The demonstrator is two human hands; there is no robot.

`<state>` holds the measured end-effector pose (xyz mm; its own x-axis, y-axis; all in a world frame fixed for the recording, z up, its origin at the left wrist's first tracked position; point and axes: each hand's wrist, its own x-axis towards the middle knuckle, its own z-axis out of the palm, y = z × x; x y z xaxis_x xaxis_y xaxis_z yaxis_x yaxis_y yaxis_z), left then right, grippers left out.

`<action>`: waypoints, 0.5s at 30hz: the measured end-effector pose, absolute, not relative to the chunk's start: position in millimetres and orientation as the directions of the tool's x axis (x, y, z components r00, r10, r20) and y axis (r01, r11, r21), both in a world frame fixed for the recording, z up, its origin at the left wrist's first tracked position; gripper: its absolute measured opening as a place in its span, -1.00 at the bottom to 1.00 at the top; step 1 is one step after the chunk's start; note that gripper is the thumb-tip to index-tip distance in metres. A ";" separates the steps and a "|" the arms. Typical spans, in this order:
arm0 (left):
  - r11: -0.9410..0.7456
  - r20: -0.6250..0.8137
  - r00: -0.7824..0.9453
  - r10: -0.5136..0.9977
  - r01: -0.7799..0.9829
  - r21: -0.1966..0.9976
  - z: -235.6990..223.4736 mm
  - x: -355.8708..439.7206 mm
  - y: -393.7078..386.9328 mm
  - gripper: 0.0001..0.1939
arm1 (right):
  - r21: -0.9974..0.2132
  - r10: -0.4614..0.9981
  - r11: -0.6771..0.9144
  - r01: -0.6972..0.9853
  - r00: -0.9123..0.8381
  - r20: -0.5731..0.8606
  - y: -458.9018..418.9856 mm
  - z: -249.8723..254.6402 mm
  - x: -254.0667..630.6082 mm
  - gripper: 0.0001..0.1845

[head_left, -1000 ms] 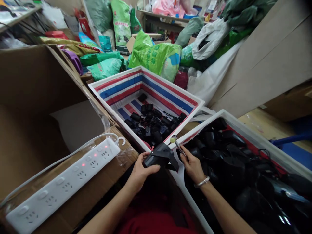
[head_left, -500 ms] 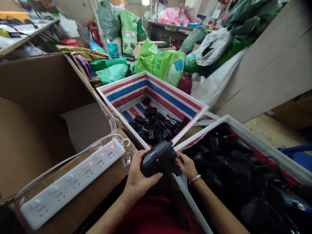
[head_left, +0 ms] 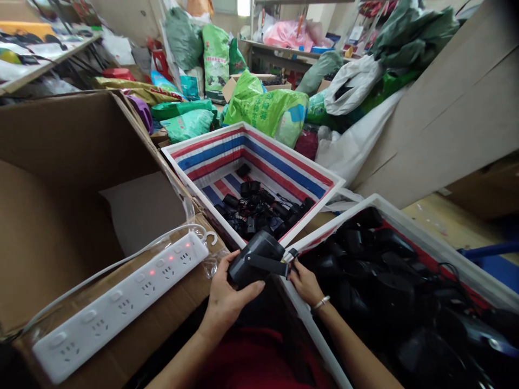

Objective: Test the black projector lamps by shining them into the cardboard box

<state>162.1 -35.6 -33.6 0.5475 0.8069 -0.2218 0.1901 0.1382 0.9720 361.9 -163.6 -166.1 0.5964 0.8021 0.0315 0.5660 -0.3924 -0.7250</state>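
Note:
My left hand (head_left: 227, 294) is wrapped around the body of a black hair dryer (head_left: 253, 259), held just in front of me. My right hand (head_left: 303, 281) pinches the end of the dryer's folding handle (head_left: 271, 265), fingers closed near a small plug or cord end. Both hands hover over the near corner between two striped bins. A silver bracelet sits on my right wrist.
A red-white-blue striped bin (head_left: 259, 167) ahead holds several black adapters and cords. A second bin (head_left: 405, 281) at right is full of black hair dryers. A white power strip (head_left: 121, 302) with red lights lies on a cardboard box (head_left: 73, 178) at left. Bags pile up behind.
A small tool with a yellowish tip seen in my right hand a second ago is gone from view. The dryer turned, and my right hand moved onto its handle.

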 end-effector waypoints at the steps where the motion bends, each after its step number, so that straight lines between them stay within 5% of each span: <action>1: 0.144 -0.227 0.544 0.808 0.191 0.971 -33.4 161.6 -35.0 -0.31 | -0.732 0.801 -0.388 0.560 0.597 0.032 -163.5 -167.9 359.8 -0.66; 7: 0.173 -0.248 0.531 0.810 0.188 0.967 -29.0 160.0 -33.8 -0.30 | -0.747 0.724 -0.388 0.540 0.680 0.116 -171.2 -130.9 351.0 -0.49; 12: 0.194 -0.280 0.497 0.821 0.219 0.956 -17.8 165.5 -41.0 -0.35 | -0.753 0.790 0.003 0.658 0.461 0.405 -165.3 -51.9 305.5 -0.16; 15: 0.171 -0.278 0.532 0.799 0.242 0.955 -8.3 165.9 -45.7 -0.38 | -0.709 0.754 0.087 0.700 0.418 0.506 -147.1 -26.3 287.7 -0.24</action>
